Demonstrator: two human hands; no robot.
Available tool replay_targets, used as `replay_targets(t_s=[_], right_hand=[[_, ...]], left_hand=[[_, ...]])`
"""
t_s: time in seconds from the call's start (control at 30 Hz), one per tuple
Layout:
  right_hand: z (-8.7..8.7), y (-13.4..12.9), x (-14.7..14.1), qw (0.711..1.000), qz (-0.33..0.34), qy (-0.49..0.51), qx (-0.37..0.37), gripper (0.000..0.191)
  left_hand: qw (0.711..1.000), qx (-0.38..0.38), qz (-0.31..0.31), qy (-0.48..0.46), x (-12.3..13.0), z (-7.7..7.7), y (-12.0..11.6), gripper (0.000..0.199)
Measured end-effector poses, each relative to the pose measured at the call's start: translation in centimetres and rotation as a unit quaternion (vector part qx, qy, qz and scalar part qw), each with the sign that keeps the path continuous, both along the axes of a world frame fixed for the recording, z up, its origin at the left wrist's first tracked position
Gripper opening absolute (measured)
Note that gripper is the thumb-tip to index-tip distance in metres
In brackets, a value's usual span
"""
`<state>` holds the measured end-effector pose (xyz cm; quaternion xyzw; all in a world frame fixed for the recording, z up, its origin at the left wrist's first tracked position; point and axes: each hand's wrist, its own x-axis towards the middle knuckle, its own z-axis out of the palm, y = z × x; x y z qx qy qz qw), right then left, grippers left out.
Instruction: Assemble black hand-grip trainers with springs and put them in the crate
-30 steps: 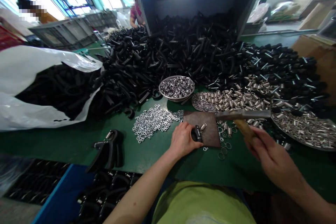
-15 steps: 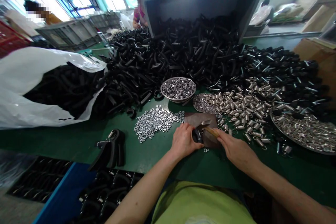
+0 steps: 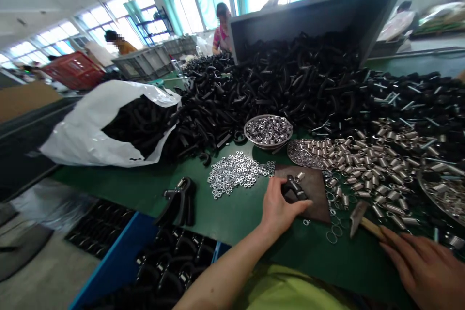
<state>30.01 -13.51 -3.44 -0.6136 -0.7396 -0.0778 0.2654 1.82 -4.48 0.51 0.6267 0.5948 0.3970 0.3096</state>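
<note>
My left hand [image 3: 279,207] grips a black part [image 3: 295,189] between thumb and fingers on a dark metal plate [image 3: 316,203]. One spring [image 3: 300,177] lies on the plate beside that part. To the right, my right hand [image 3: 423,256] is on the wooden handle of a hammer [image 3: 359,218], whose head is low over the green table. Thin rings [image 3: 332,237] lie between the plate and the hammer. A small nut [image 3: 306,222] is just below the plate. Loose nuts [image 3: 232,174] spread to the left of it.
Behind are a bowl of metal pieces [image 3: 269,131], many springs [image 3: 378,164] and a heap of black parts [image 3: 283,82] spilling from a grey bin [image 3: 308,14]. At left are a white bag [image 3: 83,126] and a blue crate [image 3: 109,261]. A person [image 3: 222,31] is beyond.
My right hand has moved the hammer off the plate to the right and down. The black part in my left hand shows more fully. The view has turned left.
</note>
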Motion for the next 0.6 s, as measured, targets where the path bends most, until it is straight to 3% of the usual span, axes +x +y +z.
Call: replay_targets(t_s=[0.1,0.2,0.27,0.33,0.4,0.43,0.5,0.6], right_hand=[[1.5,2.8,-5.2,0.991,0.061,0.099,-0.071,0.051],[3.3,6.0,-10.0,0.973,0.089,0.183,-0.108,0.041],[4.0,7.9,-11.2,0.971,0.080,0.183,-0.128,0.035],[4.0,9.4,-11.0,0.974,0.061,0.127,-0.177,0.034],[3.7,10.3,-10.2,0.972,0.046,0.031,-0.228,0.034],[3.4,10.6,-9.9,0.969,0.041,-0.013,-0.243,0.034],[3.0,10.7,-9.7,0.964,0.035,-0.075,-0.251,0.034],[2.6,10.3,-10.3,0.964,0.030,-0.124,-0.233,0.033]], left_hand=[[0.996,-0.043,-0.018,-0.074,1.7,0.7,-1.7,0.059],[0.991,-0.043,-0.108,-0.064,2.1,0.8,-2.4,0.057],[0.981,-0.004,-0.194,0.003,0.5,0.9,-1.3,0.051],[0.966,0.046,-0.226,0.118,-3.1,1.2,1.3,0.037],[0.947,0.075,-0.127,0.286,-8.0,1.8,4.9,0.031],[0.918,0.077,-0.052,0.386,-10.7,2.2,6.8,0.033],[0.896,0.074,0.021,0.437,-15.8,3.0,10.4,0.037],[0.868,0.070,0.057,0.489,-21.5,3.6,14.3,0.030]])
